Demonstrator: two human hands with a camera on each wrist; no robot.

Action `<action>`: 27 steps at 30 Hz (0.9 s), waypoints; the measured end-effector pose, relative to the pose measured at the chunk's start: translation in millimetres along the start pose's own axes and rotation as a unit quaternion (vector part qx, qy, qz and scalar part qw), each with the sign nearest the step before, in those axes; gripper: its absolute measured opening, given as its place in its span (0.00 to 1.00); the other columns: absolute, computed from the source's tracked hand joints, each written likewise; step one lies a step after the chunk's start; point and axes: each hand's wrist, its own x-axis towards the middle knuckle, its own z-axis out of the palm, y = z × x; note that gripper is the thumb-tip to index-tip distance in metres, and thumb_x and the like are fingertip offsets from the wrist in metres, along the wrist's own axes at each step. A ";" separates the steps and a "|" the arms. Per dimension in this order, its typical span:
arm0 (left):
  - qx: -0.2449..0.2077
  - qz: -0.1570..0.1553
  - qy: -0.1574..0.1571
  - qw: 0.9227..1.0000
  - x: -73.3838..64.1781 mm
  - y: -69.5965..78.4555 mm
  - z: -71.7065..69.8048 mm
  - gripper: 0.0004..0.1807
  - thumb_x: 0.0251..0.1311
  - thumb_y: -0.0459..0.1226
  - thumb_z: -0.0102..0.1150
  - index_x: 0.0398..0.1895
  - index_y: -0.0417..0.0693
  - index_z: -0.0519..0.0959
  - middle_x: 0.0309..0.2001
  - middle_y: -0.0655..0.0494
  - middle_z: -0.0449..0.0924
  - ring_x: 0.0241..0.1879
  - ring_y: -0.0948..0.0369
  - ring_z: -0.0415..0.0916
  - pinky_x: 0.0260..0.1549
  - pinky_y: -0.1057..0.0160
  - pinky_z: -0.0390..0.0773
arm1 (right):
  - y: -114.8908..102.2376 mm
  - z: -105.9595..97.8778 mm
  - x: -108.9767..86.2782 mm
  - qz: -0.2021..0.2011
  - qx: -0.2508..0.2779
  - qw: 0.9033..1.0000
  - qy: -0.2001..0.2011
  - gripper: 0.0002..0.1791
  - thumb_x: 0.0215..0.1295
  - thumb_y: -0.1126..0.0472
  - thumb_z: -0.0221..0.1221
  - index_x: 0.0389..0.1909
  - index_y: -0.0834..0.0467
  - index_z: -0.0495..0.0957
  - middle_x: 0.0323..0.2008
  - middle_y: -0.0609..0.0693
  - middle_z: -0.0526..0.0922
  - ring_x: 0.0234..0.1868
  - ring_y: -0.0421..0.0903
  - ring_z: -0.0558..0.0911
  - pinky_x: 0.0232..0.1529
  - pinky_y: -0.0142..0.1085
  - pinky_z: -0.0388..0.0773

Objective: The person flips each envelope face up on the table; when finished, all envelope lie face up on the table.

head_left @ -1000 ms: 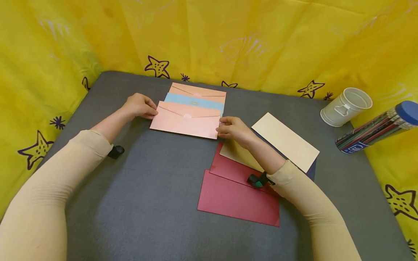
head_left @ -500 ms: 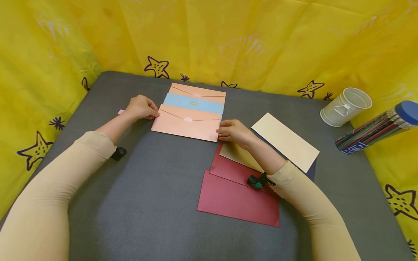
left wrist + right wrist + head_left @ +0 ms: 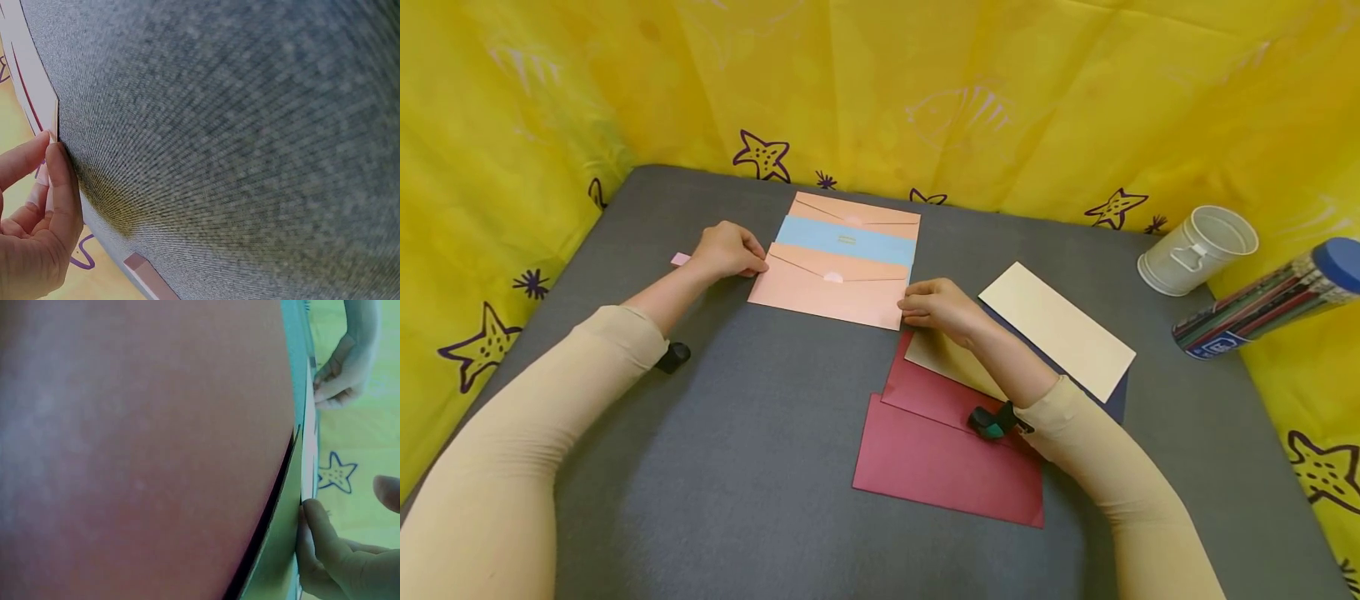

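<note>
From here, the peach paper envelope with a pointed flap and round pale seal (image 3: 827, 296) overlaps the near side of the pale-blue paper envelope (image 3: 880, 242). The left hand (image 3: 726, 250) pinches its left edge between thumb and fingertip; the right hand (image 3: 940, 307), fingers bent close together, pinches its right edge. Done well, I'd say, this wants light, level pinches, both ends moved together, and an even strip of the pale-blue paper envelope showing.
</note>
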 end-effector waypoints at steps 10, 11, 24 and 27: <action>-0.021 0.001 -0.004 1.000 1.8 -0.4 1.5 0.15 0.55 0.37 0.70 0.41 0.34 0.85 0.14 0.67 0.79 0.16 0.72 0.77 0.20 0.76 0.74 | -0.4 -2.6 -3.3 0.000 -0.009 1.000 0.005 0.32 0.72 0.64 0.50 0.71 0.75 0.55 0.70 0.69 0.64 0.70 0.63 0.70 0.71 0.50 0.68; -0.023 0.001 -0.005 1.000 2.0 -0.6 1.7 0.15 0.55 0.37 0.69 0.41 0.33 0.85 0.14 0.67 0.79 0.16 0.72 0.77 0.20 0.76 0.74 | -0.6 -2.9 -3.5 0.001 -0.010 1.000 0.006 0.32 0.72 0.64 0.50 0.71 0.74 0.55 0.70 0.68 0.64 0.70 0.63 0.70 0.72 0.49 0.68; 0.006 0.010 0.017 1.000 -0.9 1.4 0.7 0.15 0.56 0.40 0.68 0.41 0.36 0.85 0.20 0.56 0.83 0.21 0.65 0.77 0.25 0.71 0.72 | -6.1 -8.1 -7.4 -0.009 -0.019 1.000 -0.012 0.33 0.73 0.62 0.52 0.73 0.72 0.54 0.72 0.66 0.63 0.71 0.62 0.70 0.70 0.49 0.70; 0.020 0.025 0.041 0.999 -0.6 6.3 2.6 0.15 0.57 0.40 0.66 0.43 0.37 0.84 0.31 0.47 0.84 0.30 0.57 0.77 0.29 0.66 0.70 | -7.5 -15.3 -10.1 -0.023 -0.014 1.000 -0.004 0.32 0.73 0.62 0.52 0.72 0.71 0.57 0.71 0.66 0.64 0.70 0.62 0.69 0.70 0.50 0.70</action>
